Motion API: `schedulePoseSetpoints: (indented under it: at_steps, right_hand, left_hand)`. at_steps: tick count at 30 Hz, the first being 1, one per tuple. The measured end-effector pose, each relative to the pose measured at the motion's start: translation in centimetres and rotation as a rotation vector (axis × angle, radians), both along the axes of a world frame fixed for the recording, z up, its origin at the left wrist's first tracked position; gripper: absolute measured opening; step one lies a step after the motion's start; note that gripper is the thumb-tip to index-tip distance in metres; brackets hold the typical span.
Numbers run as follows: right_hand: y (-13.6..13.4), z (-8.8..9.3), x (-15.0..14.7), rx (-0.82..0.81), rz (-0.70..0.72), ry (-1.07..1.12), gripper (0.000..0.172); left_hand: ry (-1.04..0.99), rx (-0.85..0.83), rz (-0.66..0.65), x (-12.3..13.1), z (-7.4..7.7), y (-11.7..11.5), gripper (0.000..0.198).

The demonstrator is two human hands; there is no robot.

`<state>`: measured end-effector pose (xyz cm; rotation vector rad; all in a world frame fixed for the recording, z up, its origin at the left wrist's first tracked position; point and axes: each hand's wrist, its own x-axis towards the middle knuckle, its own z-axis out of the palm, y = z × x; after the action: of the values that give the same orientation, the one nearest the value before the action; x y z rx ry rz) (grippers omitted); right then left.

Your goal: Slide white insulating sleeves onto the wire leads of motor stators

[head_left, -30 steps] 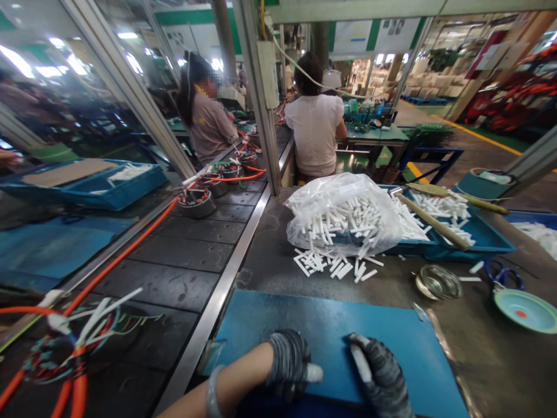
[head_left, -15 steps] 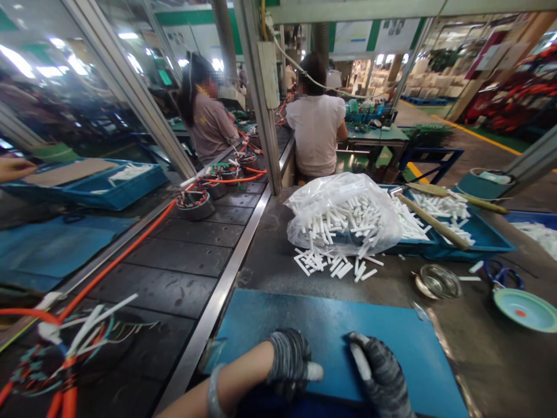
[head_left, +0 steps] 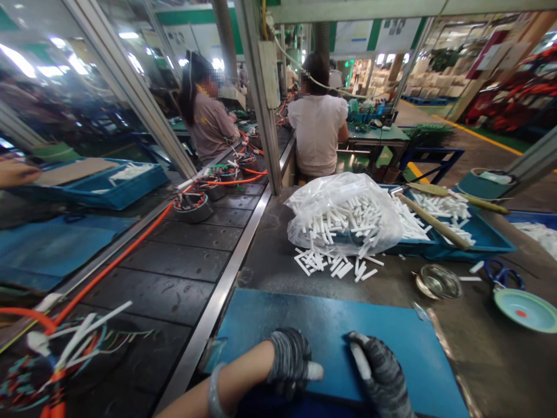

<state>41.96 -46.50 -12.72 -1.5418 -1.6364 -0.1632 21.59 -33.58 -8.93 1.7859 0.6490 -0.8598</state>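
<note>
On the bench (head_left: 270,249), left hand (head_left: 290,357) and right hand (head_left: 382,374) are being held half-curled over 1 blue mat (head_left: 331,316); anything being gripped? can't tell. Mat's looking light, kinda stiff, best being grabbed by an edge. Beyond, white tubes (head_left: 344,270) are being half-covered by a clear bag (head_left: 339,188).

bright lights (head_left: 17,61) upper l — metal post (head_left: 270,151) nr ctr, yellow line (head_left: 483,136) across floor (head_left: 487,152) at far r
</note>
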Motion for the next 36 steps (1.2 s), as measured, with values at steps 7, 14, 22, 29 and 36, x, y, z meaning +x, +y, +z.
schedulePoseSetpoints:
  at_steps: [7, 14, 22, 29, 36]
  right_hand:
    - [0.3, 0.7, 0.0, 0.028, 0.017, -0.029, 0.022]
    - [0.2, 0.2, 0.0, 0.021, 0.019, -0.003, 0.020]
    - [0.3, 0.4, 0.0, 0.030, 0.023, -0.044, 0.021]
    - [-0.8, -2.6, 0.9, -0.031, 0.019, -0.058, 0.022]
    - [-1.1, -3.9, 2.0, -0.064, 0.064, -0.131, 0.025]
  left_hand:
    - [0.076, -0.062, 0.040, 0.0, 1.1, 0.1, 0.052]
    - [0.051, -0.048, -0.025, 0.0, 0.2, 0.0, 0.053]
    - [0.087, -0.092, -0.009, 0.4, 0.5, 0.2, 0.055]
    - [0.026, 0.002, 0.029, 0.1, 0.3, 0.1, 0.054]
    - [0.060, 0.059, 0.001, 0.3, 0.7, -0.2, 0.056]
